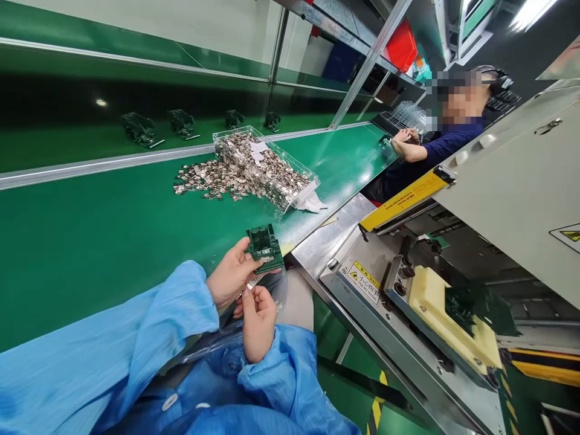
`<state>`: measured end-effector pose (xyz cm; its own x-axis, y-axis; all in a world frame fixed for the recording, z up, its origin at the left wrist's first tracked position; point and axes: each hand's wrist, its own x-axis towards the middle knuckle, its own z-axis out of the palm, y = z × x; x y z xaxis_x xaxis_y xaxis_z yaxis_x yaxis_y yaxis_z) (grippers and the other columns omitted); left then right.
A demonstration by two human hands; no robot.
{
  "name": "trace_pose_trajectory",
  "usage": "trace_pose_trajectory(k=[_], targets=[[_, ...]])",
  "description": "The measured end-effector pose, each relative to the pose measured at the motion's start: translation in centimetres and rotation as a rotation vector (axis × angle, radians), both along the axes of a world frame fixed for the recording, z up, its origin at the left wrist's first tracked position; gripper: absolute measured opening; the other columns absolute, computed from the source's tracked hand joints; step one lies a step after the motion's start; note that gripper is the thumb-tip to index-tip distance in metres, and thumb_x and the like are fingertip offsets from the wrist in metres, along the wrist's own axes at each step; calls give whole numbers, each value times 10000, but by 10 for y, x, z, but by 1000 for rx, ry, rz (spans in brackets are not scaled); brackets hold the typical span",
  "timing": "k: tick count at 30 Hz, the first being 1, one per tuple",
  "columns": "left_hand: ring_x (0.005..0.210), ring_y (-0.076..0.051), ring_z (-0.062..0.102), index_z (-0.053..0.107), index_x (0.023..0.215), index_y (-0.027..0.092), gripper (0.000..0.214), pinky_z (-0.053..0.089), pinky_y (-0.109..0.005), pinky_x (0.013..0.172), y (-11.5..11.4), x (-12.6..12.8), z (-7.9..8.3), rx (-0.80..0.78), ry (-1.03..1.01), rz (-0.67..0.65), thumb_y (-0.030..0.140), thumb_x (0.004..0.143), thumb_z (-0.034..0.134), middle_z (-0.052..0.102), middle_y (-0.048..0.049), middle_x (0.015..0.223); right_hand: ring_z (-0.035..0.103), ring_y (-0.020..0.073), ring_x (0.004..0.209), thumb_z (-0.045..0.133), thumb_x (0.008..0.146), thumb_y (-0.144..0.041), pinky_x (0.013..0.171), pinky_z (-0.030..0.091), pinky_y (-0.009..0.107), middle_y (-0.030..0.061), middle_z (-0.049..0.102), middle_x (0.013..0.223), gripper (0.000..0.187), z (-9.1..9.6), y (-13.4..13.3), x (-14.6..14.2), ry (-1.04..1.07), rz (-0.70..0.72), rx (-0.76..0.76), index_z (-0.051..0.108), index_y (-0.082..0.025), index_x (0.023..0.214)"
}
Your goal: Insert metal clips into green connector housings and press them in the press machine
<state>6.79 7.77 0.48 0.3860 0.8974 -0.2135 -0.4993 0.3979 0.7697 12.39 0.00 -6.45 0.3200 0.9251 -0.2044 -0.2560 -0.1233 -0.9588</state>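
Right of the hands (230, 275), a label (364, 282): "INJURE HAND".

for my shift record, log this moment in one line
left hand: holding green board | right hand: pinched just below it, contents unclear | clear tray: heaped with metal pieces, more loose on green bench

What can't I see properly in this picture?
- Head view: the underside of the green part is turned away, and the left hand covers one edge.
- Head view: whatever the right hand may pinch is mostly hidden by its own fingers.
- Head view: the metal pieces are too small and jumbled to count.
- Head view: small writing on the yellow bar is too tiny to read clearly.
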Motion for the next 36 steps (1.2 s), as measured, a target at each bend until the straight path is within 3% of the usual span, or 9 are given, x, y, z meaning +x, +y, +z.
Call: trace_pose_trajectory(k=[6, 10, 17, 22, 26, 31, 36], targets=[[779, -187, 710, 510, 1039, 183, 491, 566, -322, 747, -2, 0, 8, -95, -8, -5, 242, 641, 791, 723, -26, 920, 491, 125, 554, 573, 862, -514, 541, 415, 245, -17, 537, 632, 348, -4, -5, -2, -58, -42, 76, 550, -182, 761], [740, -200, 709, 504, 1043, 189, 493, 552, -314, 678, -3, 0, 2, -32, 43, -28, 306, 655, 785, 716, -23, 902, 479, 135, 508, 502, 904, -535, 521, 398, 257, -37, 495, 556, 356, -9, -7, -4, -38, 21, 45, 505, -210, 758], [885, -201, 685, 495, 1147, 178, 492, 529, -282, 740, -2, 2, -15, 156, 101, -13, 276, 725, 728, 715, -49, 973, 414, 131, 497, 457, 911, -558, 490, 346, 253, -37, 437, 569, 385, -23, -5, -1, -111, 11, 123, 466, -221, 724], [925, -209, 673, 487, 1144, 145, 532, 520, -279, 776, -2, 5, -8, 178, 166, 8, 266, 693, 741, 715, -64, 970, 415, 142, 543, 415, 944, -499, 518, 336, 262, -20, 453, 604, 363, -40, -10, 4, -309, 33, 163, 474, -219, 721], [929, -205, 671, 475, 1148, 143, 534, 514, -296, 815, -3, 6, -3, 187, 160, 1, 255, 693, 731, 712, -62, 971, 462, 138, 520, 394, 942, -508, 507, 355, 254, -12, 502, 580, 404, -44, -10, 10, -342, 142, 109, 484, -211, 684], [930, -200, 672, 485, 1117, 156, 471, 511, -302, 824, 5, 8, -6, 216, 175, -6, 234, 705, 699, 707, -52, 975, 527, 143, 432, 559, 830, -522, 439, 378, 234, -17, 551, 469, 373, -44, 4, 32, -349, 257, -78, 606, -194, 660], [948, -210, 667, 477, 1107, 165, 501, 517, -325, 837, 15, 2, -8, 243, 138, 21, 275, 683, 721, 702, -51, 975, 479, 127, 334, 732, 672, -438, 328, 312, 214, -18, 553, 439, 322, -35, 6, 55, -381, 214, -139, 591, -189, 524]])
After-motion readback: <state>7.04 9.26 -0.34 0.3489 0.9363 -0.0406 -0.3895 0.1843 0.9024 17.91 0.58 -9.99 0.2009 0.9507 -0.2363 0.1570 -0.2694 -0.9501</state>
